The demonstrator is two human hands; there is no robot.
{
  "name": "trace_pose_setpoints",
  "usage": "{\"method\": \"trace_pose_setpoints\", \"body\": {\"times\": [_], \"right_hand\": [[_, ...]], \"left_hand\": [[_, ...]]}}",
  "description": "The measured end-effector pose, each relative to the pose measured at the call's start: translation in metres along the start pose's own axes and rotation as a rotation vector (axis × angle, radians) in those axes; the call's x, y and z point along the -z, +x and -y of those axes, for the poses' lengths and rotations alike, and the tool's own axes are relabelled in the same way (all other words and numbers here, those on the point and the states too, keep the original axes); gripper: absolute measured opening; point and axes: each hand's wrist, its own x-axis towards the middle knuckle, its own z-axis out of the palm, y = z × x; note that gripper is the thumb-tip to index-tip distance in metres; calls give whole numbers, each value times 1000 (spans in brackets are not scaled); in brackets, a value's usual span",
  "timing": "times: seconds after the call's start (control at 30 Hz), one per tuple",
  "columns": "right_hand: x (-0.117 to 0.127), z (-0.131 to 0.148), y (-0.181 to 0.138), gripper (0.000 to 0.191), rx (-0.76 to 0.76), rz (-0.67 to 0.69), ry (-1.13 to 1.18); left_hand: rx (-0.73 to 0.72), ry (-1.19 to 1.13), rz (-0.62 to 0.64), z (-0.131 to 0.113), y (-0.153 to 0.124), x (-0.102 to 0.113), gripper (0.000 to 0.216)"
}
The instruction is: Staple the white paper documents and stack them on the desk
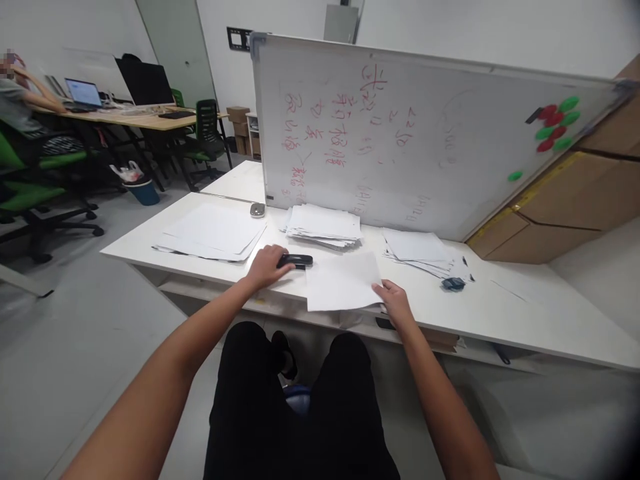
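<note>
My left hand (270, 265) is wrapped round the back end of a black stapler (299, 261) on the white desk. Its front points right, meeting the upper left corner of a white sheet of paper (343, 283); I cannot tell whether the corner lies between its jaws. With thumb on top, my right hand (395, 300) pinches the right edge of this paper, which reaches over the desk's front edge. Whether it is one sheet or a few is unclear. Just behind the paper sits a thick stack of paper (324, 223).
Wide sheets (213, 230) lie on the desk (127, 248) at left, near a small grey object (257, 211). More papers (417, 247) and a dark crumpled item (453, 285) are to the right. A whiteboard (350, 133) stands behind. Another person (23, 100) sits far left.
</note>
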Motion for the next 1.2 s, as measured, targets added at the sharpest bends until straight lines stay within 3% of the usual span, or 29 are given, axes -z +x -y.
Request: {"method": "trace_pose_setpoints", "body": {"times": [0.1,0.17,0.23,0.33,0.43,0.53,0.63,0.73,0.83,0.93,1.0,1.1,1.2], "right_hand": [[29,22,-7,48,33,-28,-22],[45,44,-3,43,122,-175,11],[47,66,15,38,217,-302,74],[12,88,62,29,242,-261,77],[-49,96,118,26,213,-90,-16],[-103,93,157,30,206,-75,-375],[-125,80,173,47,289,-131,-840],[-107,61,176,61,391,-228,-1026],[-60,41,174,57,447,-335,-1052],[-7,17,165,60,338,-415,-1081],[18,2,159,64,179,-433,-1070],[35,-16,156,61,-2,-434,-1015],[33,-20,159,46,49,-470,-1024]], "left_hand": [[-34,125,114,-1,1,-5,48],[7,160,143,-1,6,-7,46],[25,171,163,-2,9,-8,44],[35,172,160,-2,10,-8,43],[51,163,138,-4,9,-7,39],[97,157,99,-5,9,-7,34],[112,135,87,-3,9,-7,33],[161,114,62,0,11,-8,38],[334,172,-42,5,16,-12,50],[503,262,-96,8,21,-16,53],[526,298,-83,8,24,-17,51],[489,327,-63,7,26,-18,54],[433,360,-33,4,25,-17,60]]}}
